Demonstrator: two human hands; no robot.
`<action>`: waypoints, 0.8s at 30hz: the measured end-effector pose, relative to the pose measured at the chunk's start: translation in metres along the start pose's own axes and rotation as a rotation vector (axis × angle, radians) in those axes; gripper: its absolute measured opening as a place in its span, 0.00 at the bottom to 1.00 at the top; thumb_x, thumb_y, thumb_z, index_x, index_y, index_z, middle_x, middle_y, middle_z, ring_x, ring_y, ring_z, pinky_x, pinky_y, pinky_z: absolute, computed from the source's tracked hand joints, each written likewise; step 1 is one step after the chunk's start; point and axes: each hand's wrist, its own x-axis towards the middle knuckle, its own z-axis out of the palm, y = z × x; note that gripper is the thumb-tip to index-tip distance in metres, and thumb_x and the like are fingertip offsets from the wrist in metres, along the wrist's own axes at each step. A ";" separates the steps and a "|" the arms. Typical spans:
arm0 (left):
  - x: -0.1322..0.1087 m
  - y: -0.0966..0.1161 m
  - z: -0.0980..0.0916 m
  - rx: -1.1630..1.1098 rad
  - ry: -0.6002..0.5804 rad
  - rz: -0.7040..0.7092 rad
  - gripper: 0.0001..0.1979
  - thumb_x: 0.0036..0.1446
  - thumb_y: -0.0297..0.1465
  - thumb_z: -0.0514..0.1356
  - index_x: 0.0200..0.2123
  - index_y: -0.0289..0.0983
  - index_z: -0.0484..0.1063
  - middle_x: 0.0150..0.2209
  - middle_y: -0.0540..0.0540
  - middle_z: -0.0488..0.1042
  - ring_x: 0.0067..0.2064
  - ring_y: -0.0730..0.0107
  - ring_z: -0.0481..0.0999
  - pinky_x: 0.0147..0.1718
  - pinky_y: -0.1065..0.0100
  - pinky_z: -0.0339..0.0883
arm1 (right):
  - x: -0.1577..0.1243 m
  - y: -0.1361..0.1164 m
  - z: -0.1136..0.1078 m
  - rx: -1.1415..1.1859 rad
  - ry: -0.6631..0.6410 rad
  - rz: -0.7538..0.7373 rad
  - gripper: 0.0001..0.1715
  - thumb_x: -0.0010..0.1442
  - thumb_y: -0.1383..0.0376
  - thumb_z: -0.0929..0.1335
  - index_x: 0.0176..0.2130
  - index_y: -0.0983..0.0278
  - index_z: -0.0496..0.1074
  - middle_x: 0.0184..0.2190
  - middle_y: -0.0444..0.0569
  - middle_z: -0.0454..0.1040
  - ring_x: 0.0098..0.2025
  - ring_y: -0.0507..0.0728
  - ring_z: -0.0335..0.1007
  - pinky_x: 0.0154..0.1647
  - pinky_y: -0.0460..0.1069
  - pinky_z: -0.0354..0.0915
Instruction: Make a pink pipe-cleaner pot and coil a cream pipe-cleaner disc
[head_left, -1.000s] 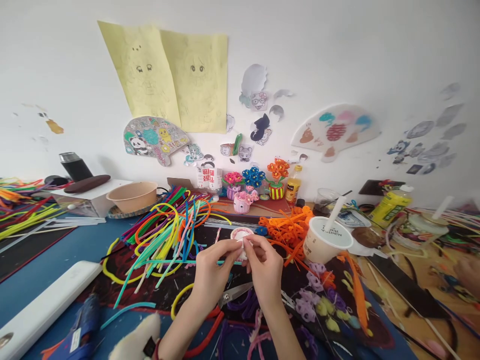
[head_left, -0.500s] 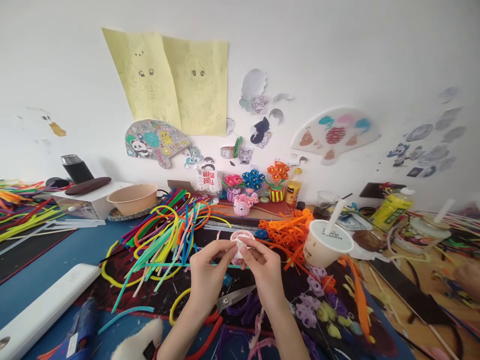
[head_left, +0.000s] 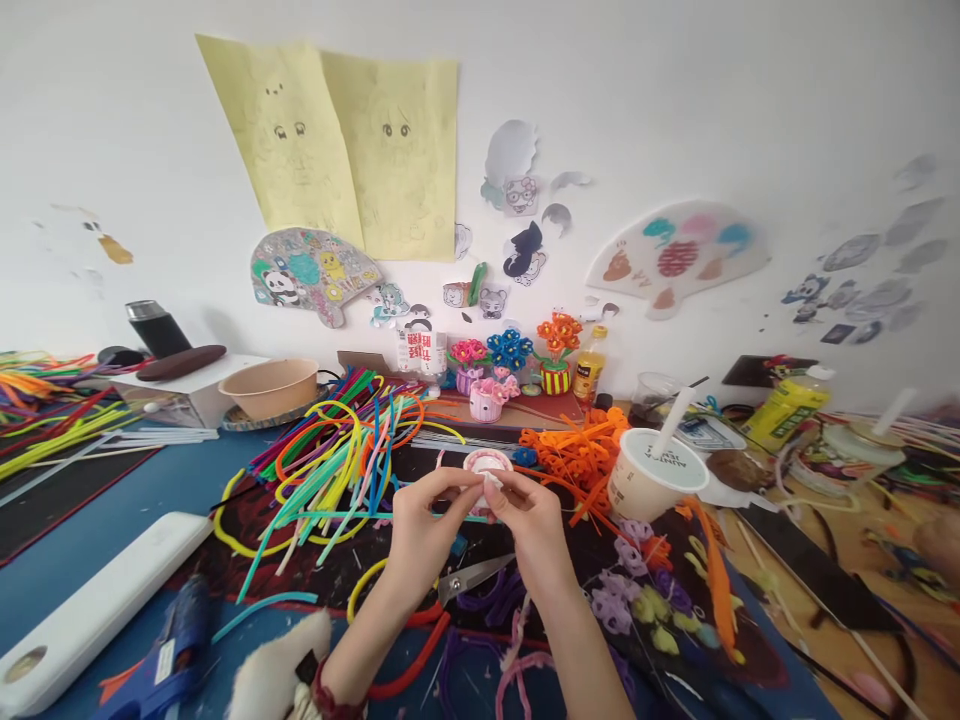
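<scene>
My left hand (head_left: 422, 530) and my right hand (head_left: 531, 524) meet above the middle of the table. Together they pinch a small round pink and white piece (head_left: 486, 467), a ring wound from chenille stem, with the fingertips of both hands closed on its near edge. A pair of scissors (head_left: 469, 578) lies on the dark mat just below my hands. A heap of bright coloured chenille stems (head_left: 337, 455) spreads to the left of them.
A paper cup with a straw (head_left: 651, 477) stands right of my hands beside orange stems (head_left: 577, 455). Small purple and yellow stem flowers (head_left: 637, 610) lie near right. A blue glue gun (head_left: 169, 655) and a white case (head_left: 90, 615) lie near left. A tan bowl (head_left: 268, 386) and finished flower pots (head_left: 555, 375) stand by the wall.
My hands keep the same pinch on the pink ring and have shifted only slightly. The view has bobbed a little up and down.
</scene>
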 end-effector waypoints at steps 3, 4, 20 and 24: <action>0.001 0.005 -0.002 0.023 -0.074 0.003 0.07 0.59 0.31 0.61 0.36 0.38 0.79 0.35 0.46 0.80 0.32 0.67 0.79 0.34 0.69 0.74 | -0.001 -0.001 0.000 -0.001 0.024 -0.008 0.19 0.42 0.54 0.79 0.28 0.66 0.80 0.23 0.48 0.77 0.21 0.53 0.68 0.20 0.48 0.66; 0.001 0.007 -0.003 0.027 -0.094 0.007 0.07 0.60 0.31 0.60 0.38 0.38 0.78 0.38 0.45 0.80 0.34 0.67 0.79 0.35 0.69 0.75 | -0.002 -0.001 0.001 0.000 0.033 -0.015 0.18 0.43 0.54 0.78 0.28 0.66 0.80 0.22 0.47 0.77 0.21 0.53 0.67 0.21 0.48 0.66; -0.034 0.010 -0.083 0.593 -0.130 -0.053 0.11 0.58 0.32 0.57 0.34 0.43 0.81 0.33 0.48 0.83 0.28 0.64 0.79 0.25 0.70 0.66 | 0.009 -0.010 -0.036 0.156 0.263 -0.118 0.23 0.41 0.56 0.80 0.35 0.66 0.77 0.27 0.47 0.77 0.26 0.51 0.67 0.26 0.47 0.63; -0.047 0.018 -0.106 0.900 -0.190 -0.217 0.14 0.59 0.34 0.54 0.38 0.46 0.81 0.36 0.50 0.84 0.34 0.59 0.82 0.28 0.68 0.67 | 0.009 -0.008 -0.038 0.165 0.252 -0.079 0.25 0.39 0.56 0.80 0.34 0.67 0.77 0.27 0.48 0.77 0.26 0.53 0.70 0.25 0.48 0.64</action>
